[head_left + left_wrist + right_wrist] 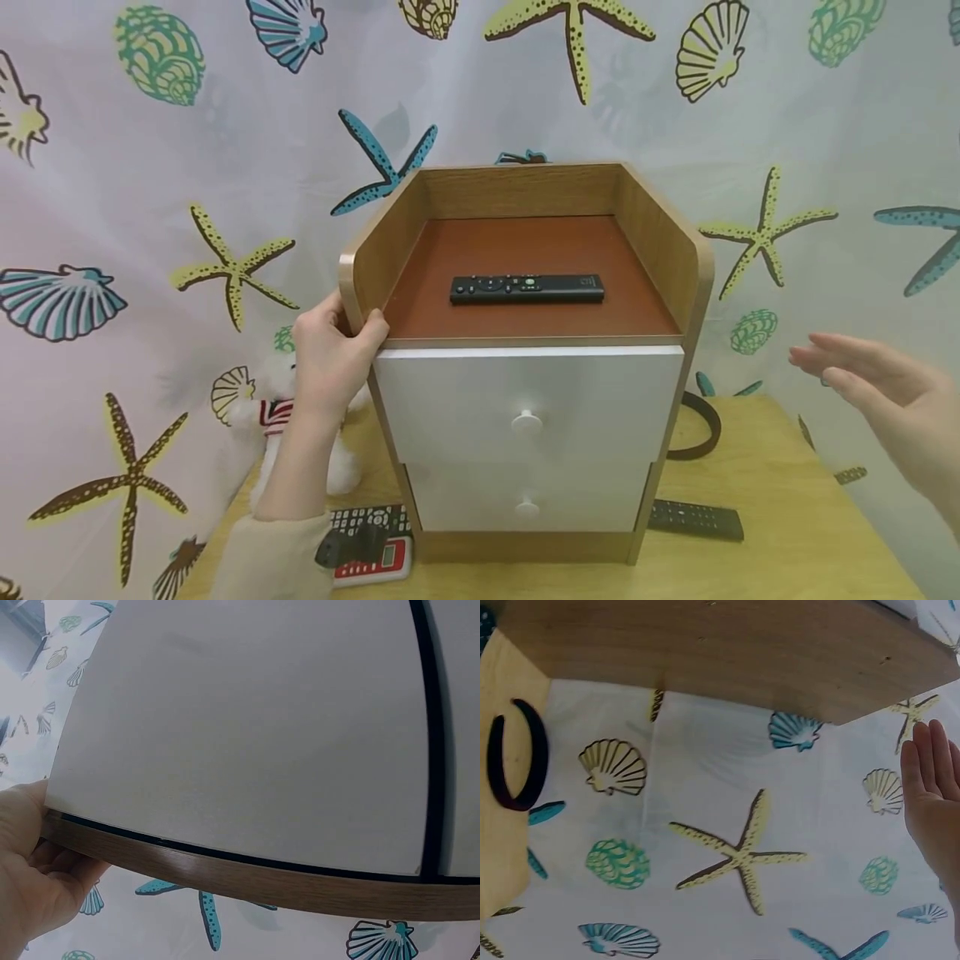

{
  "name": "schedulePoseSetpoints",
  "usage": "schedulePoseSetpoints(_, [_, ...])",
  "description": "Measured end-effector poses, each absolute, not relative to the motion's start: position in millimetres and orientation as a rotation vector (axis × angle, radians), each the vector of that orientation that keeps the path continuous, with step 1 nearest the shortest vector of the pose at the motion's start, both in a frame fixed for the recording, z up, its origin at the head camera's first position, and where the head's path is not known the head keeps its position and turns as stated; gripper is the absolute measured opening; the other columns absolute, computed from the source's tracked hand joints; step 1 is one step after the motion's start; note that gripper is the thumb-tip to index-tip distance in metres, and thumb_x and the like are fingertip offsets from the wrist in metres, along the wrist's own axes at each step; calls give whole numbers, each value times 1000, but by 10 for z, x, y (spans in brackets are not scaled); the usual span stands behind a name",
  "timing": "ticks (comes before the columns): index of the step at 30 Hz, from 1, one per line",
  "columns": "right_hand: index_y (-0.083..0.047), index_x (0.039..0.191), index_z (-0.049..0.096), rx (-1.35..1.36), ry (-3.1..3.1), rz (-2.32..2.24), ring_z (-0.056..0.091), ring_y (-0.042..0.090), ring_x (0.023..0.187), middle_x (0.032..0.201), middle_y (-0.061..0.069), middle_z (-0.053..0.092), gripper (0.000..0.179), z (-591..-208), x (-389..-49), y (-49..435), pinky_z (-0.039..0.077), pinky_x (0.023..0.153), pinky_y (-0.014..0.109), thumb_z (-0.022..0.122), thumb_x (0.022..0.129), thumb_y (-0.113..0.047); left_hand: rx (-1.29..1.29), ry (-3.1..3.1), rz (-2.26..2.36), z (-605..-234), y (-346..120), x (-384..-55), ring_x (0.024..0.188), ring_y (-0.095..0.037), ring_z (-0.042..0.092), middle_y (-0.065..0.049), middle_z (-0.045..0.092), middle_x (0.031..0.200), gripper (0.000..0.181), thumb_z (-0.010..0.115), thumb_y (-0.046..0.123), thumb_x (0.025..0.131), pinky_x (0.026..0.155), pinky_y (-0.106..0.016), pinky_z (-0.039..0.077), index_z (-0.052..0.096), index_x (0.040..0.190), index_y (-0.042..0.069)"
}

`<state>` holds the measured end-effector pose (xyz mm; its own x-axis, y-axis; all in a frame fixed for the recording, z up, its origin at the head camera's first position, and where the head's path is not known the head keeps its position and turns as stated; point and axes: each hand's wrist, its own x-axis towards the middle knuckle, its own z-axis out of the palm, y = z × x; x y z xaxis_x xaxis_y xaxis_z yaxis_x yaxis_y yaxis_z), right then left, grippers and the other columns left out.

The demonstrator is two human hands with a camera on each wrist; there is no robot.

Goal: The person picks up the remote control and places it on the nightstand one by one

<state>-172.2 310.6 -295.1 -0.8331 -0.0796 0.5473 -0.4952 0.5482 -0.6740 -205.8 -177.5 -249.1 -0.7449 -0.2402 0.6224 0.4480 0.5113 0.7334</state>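
A small wooden cabinet (521, 546) with two white drawers (457, 400) stands on the table, both drawers pushed in. My left hand (333, 350) grips the cabinet's left side panel near its front top corner, thumb on the inner side and fingers behind. In the left wrist view, that hand (37, 862) holds the wooden edge beside the white drawer front. A black remote control (527, 289) lies across the reddish-brown top. My right hand (892, 396) is held in the air right of the cabinet, touching nothing, its fingers extended in the right wrist view.
Right of the cabinet lie a dark headband (708, 425) and another black remote (697, 519). To the left are a white plush toy (343, 467), a dark keypad device (375, 518) and a red-and-white calculator (378, 562). A curtain (480, 83) printed with shells and starfish hangs behind.
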Motion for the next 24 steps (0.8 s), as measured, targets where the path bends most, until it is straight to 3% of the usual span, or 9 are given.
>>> schedulePoseSetpoints(7, [-17,142,41,337,-2521,1315,47,-18,109,123,-27,56,45,-3517,-1817,3307,35,80,3,48,98,-21,-155,-2068,-1276,-2479,-1774,-2053,69,-3,60,-17,70,94,20,59,3,83,62,-11,49,67,100,-3])
schedulePoseSetpoints(18, [-7,140,42,333,-2574,1542,56,-13,100,116,-30,57,49,-4282,-1907,3232,46,80,11,57,94,-19,-148,-2062,-1309,-2497,-1751,-2079,70,-4,61,-16,70,94,22,59,4,82,62,-12,50,68,102,-1])
schedulePoseSetpoints(20, [-5,138,43,325,-2617,1497,56,-13,100,117,-27,59,50,-4362,-1928,3204,48,80,14,58,94,-22,-145,-2057,-1312,-2500,-1759,-2080,69,-4,61,-16,70,93,22,59,4,82,61,-13,50,68,101,-1])
schedulePoseSetpoints(24, [-9,135,48,251,-2752,1347,56,-11,99,124,-4,63,51,-4514,-1971,3151,49,80,21,58,92,-35,-136,-2052,-1320,-2507,-1771,-2065,68,-4,60,-16,70,91,20,58,4,82,60,-13,49,68,100,-1])
